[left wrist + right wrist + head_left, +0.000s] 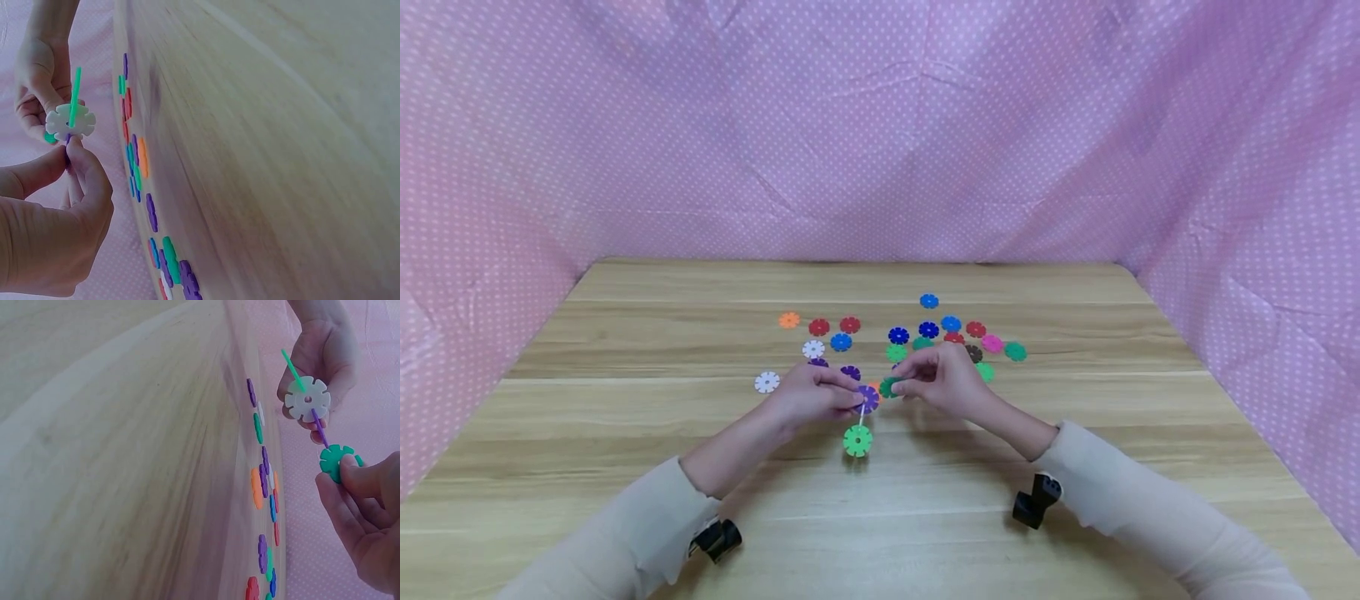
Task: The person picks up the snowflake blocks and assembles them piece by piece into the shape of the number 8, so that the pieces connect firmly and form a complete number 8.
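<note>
Over the table, my left hand [811,397] pinches a purple notched disc [871,400] between thumb and fingers. That disc is slotted into a white notched disc [319,400], which shows edge-on in the head view. A light green disc [857,441] is joined to the white one's other side, nearest the body. With thumb and fingertips, my right hand [949,382] pinches a dark green notched disc [331,464]. In the right wrist view its rim is right at the purple disc's edge. Some green also shows just beyond the right thumb.
Several loose notched discs lie flat beyond the hands, among them an orange disc [788,320], a white disc [767,382], a blue disc [929,301] and a pink disc [992,343]. A pink dotted cloth [880,125] hangs around the wooden table [662,333].
</note>
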The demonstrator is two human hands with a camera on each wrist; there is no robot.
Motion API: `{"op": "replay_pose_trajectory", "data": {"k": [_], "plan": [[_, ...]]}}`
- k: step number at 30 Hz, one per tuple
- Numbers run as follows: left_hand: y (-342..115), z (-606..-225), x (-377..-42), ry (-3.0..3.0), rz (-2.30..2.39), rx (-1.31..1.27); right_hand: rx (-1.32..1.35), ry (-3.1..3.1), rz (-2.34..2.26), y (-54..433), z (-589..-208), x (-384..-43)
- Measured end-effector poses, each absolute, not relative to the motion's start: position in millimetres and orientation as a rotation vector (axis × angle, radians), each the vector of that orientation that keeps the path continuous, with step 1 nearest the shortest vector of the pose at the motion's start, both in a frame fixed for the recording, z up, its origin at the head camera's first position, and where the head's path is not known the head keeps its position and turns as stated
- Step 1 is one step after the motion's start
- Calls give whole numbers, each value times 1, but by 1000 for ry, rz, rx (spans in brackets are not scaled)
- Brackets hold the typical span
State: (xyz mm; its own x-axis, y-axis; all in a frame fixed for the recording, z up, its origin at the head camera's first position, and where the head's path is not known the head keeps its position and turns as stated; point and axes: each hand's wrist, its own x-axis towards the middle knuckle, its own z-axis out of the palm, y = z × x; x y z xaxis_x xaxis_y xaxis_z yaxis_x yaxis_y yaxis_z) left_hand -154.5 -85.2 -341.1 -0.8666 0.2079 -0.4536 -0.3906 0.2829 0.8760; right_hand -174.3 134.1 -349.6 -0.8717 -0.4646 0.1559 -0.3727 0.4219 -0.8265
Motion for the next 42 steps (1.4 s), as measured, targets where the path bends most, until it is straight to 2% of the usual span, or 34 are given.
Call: {"op": "replay_pose_trajectory", "data": {"k": [13,24,33,42], "plan": [[-85,-339,-153,2117,1570,-167,-819,2405,-1553,129,-354,-178],[-85,-338,-151,2051,1636,-190,-770,2415,-1598,126,-355,-172],[-79,-334,-149,1961,1707,-86,-1014,2253,-1595,142,-348,-187],[-76,-332,-148,1979,1673,-28,-1104,2102,-1497,151,-346,-199]]}}
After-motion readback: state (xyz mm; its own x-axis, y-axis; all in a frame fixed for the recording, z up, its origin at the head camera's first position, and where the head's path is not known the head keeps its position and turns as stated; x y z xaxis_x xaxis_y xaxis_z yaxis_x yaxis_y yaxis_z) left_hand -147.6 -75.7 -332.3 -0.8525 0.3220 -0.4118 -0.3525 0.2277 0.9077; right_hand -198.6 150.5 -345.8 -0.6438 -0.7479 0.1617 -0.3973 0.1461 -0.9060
